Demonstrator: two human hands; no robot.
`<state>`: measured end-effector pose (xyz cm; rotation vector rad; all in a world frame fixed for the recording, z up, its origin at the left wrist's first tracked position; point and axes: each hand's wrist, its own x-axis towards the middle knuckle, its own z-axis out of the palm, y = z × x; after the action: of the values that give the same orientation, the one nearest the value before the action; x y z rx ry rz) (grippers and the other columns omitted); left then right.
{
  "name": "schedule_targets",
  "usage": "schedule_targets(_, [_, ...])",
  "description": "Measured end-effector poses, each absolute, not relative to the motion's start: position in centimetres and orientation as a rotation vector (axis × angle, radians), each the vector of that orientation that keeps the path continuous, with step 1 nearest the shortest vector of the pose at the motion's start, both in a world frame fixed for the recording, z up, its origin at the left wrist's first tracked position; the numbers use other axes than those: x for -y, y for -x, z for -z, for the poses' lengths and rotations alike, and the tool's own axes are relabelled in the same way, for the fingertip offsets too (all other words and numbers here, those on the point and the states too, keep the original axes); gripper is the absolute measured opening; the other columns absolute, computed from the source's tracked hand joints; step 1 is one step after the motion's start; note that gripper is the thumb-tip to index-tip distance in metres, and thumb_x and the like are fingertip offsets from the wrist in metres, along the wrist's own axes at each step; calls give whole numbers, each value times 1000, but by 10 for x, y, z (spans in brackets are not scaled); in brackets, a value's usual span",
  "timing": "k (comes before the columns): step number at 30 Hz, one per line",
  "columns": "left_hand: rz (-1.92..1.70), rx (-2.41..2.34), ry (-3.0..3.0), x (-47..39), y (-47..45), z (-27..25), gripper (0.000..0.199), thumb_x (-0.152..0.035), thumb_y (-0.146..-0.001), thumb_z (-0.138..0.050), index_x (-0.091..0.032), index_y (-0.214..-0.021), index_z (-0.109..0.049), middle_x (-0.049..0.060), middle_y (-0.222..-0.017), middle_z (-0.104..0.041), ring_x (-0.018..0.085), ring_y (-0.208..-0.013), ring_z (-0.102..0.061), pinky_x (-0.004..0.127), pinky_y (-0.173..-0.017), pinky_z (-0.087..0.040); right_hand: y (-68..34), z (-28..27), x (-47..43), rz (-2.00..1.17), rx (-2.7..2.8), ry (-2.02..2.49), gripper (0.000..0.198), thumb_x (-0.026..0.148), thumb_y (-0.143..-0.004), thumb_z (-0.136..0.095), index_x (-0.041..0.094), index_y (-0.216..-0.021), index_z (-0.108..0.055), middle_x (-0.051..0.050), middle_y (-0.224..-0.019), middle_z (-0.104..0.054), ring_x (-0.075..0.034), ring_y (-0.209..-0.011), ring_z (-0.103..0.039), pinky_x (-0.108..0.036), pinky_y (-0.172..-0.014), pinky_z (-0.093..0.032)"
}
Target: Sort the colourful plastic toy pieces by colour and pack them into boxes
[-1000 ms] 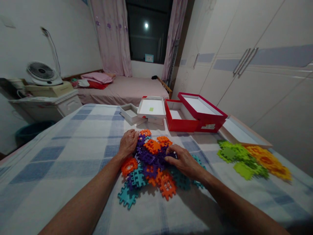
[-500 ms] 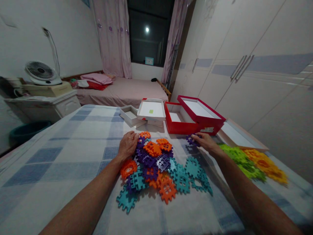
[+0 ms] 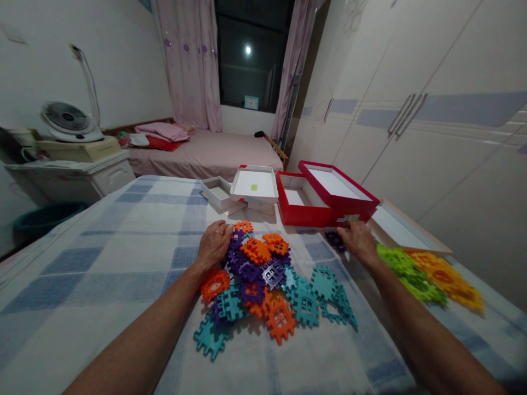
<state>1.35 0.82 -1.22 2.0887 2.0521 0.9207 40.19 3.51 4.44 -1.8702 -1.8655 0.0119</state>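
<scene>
A heap of notched plastic building pieces lies in front of me: purple pieces (image 3: pixel 249 271), orange pieces (image 3: pixel 281 318) and teal pieces (image 3: pixel 307 304), several with window-like cut-outs. My left hand (image 3: pixel 216 241) rests at the heap's far left edge, fingers loosely bent against the purple pieces and partly hidden; it lifts nothing. My right hand (image 3: pixel 359 240) is right of the heap, just beyond a single dark purple piece (image 3: pixel 335 241) that lies on the sheet. Its fingertips are beside that piece, slightly apart, and seem not to grip it.
Lime green pieces (image 3: pixel 411 274) and yellow pieces (image 3: pixel 448 280) lie in piles at the right. Behind stand a red box (image 3: pixel 304 215), a dark red box lid (image 3: pixel 341 184), white box parts (image 3: pixel 218 195) and a pale tray (image 3: pixel 411 233). A checked sheet (image 3: pixel 123 274) covers the surface.
My right hand has moved right with the purple piece, which now rests on the sheet beside the fingertips, apparently let go. My left hand has stayed at the heap.
</scene>
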Motion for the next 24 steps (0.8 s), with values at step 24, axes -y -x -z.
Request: schedule_targets(24, [-962,-2042,-2051,-7,-15,11,46,-36,-92,-27,-15,-95,-68,12,-115,-63,22,-109,-55,34,-100,-38,-279,-52,-16,-1068,1620,1295,34,46,-79,-55,15,-92,-55,-4,-79,-65,-13,-62,-60,-26,-60,-49])
